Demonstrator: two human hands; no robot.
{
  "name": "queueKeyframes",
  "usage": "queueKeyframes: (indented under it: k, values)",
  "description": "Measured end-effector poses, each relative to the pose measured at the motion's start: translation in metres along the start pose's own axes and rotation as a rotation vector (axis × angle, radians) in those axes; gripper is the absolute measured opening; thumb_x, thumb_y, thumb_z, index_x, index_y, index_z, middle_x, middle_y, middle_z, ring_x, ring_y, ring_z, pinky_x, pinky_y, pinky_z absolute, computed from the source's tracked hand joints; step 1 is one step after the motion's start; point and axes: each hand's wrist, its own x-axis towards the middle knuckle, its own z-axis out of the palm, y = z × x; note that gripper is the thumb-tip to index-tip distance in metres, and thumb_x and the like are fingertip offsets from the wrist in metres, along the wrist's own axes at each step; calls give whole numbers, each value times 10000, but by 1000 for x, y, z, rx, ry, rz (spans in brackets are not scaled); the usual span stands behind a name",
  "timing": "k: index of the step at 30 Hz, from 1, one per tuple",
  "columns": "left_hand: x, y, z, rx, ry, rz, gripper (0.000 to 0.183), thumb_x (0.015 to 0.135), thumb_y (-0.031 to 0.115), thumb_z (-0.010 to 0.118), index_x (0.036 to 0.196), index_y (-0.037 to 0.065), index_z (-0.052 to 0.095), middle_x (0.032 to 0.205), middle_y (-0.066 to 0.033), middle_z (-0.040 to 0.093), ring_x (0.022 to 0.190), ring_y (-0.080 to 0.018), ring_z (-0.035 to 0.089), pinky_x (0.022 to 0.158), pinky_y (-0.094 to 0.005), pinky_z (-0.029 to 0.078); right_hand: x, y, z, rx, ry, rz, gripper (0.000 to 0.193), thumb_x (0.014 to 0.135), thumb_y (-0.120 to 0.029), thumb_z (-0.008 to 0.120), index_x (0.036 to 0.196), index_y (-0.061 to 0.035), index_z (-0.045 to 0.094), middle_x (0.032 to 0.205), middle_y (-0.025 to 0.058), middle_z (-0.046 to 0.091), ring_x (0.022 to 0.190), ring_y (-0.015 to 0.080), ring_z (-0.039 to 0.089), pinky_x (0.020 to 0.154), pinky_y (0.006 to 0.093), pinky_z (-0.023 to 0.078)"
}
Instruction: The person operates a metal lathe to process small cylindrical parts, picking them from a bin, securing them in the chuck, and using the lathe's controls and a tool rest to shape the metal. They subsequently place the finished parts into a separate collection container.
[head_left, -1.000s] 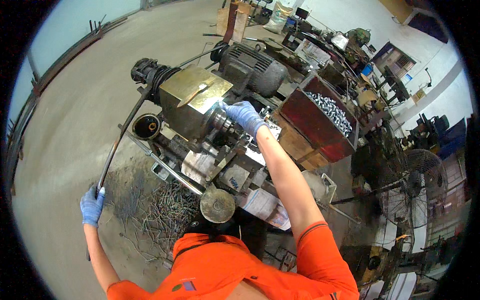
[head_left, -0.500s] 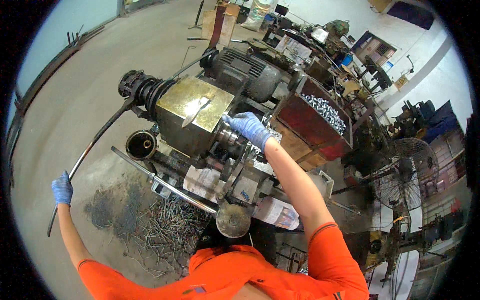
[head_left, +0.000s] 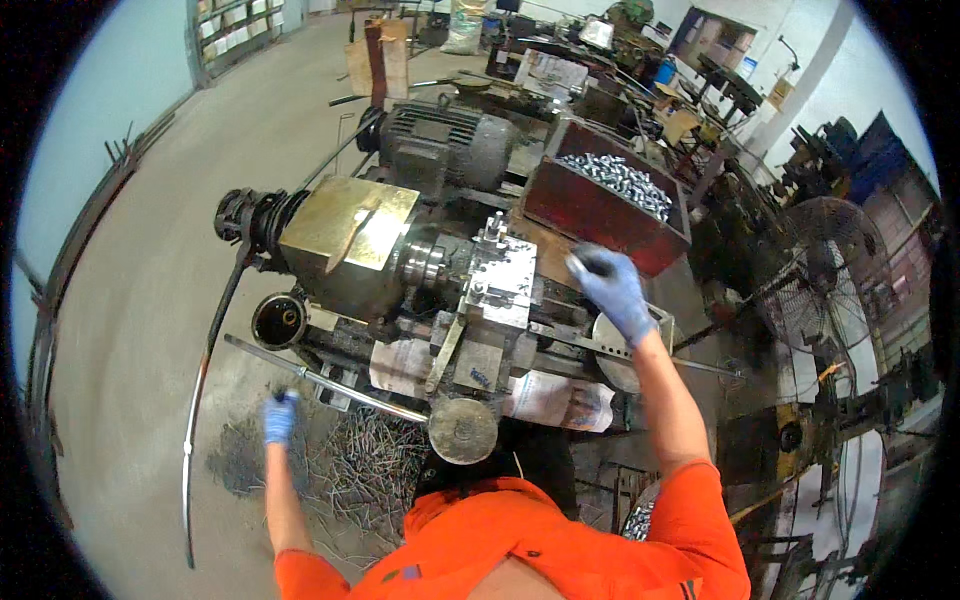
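My right hand (head_left: 612, 292), in a blue glove, is raised just right of the lathe's tool slide (head_left: 505, 275). Its fingers are closed, with a small shiny piece (head_left: 575, 266) at their tips, too small to name. Gloved too, my left hand (head_left: 279, 418) hangs just below the silver lever bar (head_left: 345, 388), apart from it as far as I can see; its fingers are smeared. Farther left, a long curved rod (head_left: 200, 400) hangs untouched from the spindle end. The steel chuck (head_left: 425, 260) sits beside the brass-coloured headstock cover (head_left: 350, 222).
Behind the slide stands a dark red box (head_left: 600, 222) heaped with small metal parts (head_left: 620, 182). A motor (head_left: 445, 145) is at the back. Metal shavings (head_left: 370, 460) litter the floor below the lever. To the right is a caged fan (head_left: 825, 275). A round knob (head_left: 463, 431) juts toward me.
My left hand has let go of the long rod and moved right to near the lever bar. My right hand has drawn back from the chuck to the right. The view has shifted.
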Motion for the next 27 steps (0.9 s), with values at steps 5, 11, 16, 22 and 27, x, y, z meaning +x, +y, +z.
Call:
queueKeyframes:
  k: [5,11,16,22,27]
  values:
    - [5,29,76,701,-228,195,412,710,480,625,883,109,672,887,-175,650,883,-351,615,763,-419,492,-85,70,-80,-102,51,415,259,777,-231,694,814,24,665,729,82,670,648,118,598,631,270,479]
    - [84,-7,62,943,-210,528,248,774,325,520,861,142,664,914,-75,661,821,-274,631,662,-391,490,-163,176,-140,-235,131,658,307,751,-264,713,804,34,664,730,110,671,656,138,612,636,268,475]
    - [26,59,2,972,-218,241,331,775,397,542,982,169,663,980,-106,652,874,-266,634,728,-372,497,-189,230,-187,-746,21,531,348,719,-303,731,839,17,660,791,109,681,690,222,639,660,303,489]
    - [-1,94,-72,487,76,233,272,804,335,557,971,145,658,928,-129,648,866,-301,614,754,-389,483,-219,301,-222,-1122,-259,621,613,653,-470,691,1086,-46,593,1088,188,597,1040,333,552,890,405,440]
    - [-25,166,-93,291,251,311,285,817,340,567,1002,139,651,946,-135,643,887,-301,609,775,-400,477,-220,337,-216,-1163,-245,710,574,652,-452,691,1064,-63,604,1060,200,601,1022,338,558,883,396,446]
